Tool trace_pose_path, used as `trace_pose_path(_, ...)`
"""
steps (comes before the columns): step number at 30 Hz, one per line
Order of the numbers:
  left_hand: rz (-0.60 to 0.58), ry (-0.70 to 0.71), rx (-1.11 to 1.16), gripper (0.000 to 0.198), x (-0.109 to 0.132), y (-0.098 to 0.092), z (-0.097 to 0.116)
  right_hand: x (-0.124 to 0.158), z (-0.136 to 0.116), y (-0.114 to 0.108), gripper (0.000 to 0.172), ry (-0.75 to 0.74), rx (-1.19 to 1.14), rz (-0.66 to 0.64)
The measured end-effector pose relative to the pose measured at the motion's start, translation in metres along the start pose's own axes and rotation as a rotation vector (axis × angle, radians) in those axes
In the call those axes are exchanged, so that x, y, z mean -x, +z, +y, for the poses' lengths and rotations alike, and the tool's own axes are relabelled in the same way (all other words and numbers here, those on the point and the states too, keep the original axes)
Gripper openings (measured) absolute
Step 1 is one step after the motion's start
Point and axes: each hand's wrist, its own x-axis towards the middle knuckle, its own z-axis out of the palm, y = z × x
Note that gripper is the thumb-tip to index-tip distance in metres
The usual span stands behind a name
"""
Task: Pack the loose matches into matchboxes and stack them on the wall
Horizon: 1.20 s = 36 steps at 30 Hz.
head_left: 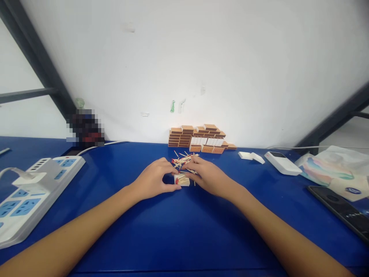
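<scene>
A small white matchbox tray [186, 184] lies on the blue table, with several red-headed matches [181, 179] inside, heads to the left. My left hand [157, 177] is closed around the tray's left end, thumb along the near edge and fingertips at the far edge. Over the tray's right end, my right hand [208, 175] is curled, its thumb above the matches and its fingers close to the loose pile. Matches appear to be between those fingers, though the fingertips partly hide them. Just behind the tray is a loose heap of matches [180, 159].
Stacked matchboxes [180, 137] stand against the wall. Two white pieces [245, 155], a white device [281, 163], a plastic packet [323, 169] and a black phone [337, 204] lie to the right. At left sits a power strip [57, 184] with a plugged-in charger [36, 179].
</scene>
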Motion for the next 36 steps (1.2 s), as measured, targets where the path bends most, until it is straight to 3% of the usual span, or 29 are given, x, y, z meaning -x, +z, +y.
trace_pose_path(7, -0.003, 0.0, 0.002, 0.032, 0.001, 0.0, -0.001, -0.002, 0.004, 0.004, 0.011, -0.009, -0.015, -0.02)
trace_pose_path(15, -0.003, 0.039, 0.023, 0.027, 0.0, 0.002, 0.003, 0.0, -0.012, 0.003, 0.002, -0.017, -0.037, 0.044)
trace_pose_path(22, -0.021, 0.048, 0.04, 0.022, 0.0, 0.001, 0.005, -0.005, -0.007, 0.013, 0.012, -0.111, 0.076, 0.038)
trace_pose_path(25, -0.002, 0.006, 0.022, 0.026, 0.0, 0.0, 0.004, -0.006, -0.005, 0.009, 0.018, -0.155, 0.143, 0.105)
trace_pose_path(28, 0.032, -0.061, 0.022, 0.035, 0.001, 0.001, 0.001, -0.005, -0.008, 0.001, 0.019, -0.094, 0.062, 0.299)
trace_pose_path(31, 0.088, -0.099, 0.058, 0.047, 0.001, 0.001, -0.001, -0.006, -0.013, 0.0, 0.015, 0.062, -0.173, 0.443)
trace_pose_path(36, 0.172, -0.077, 0.023, 0.046, 0.0, -0.002, -0.002, -0.008, -0.011, 0.006, 0.01, 0.164, -0.298, 0.315)
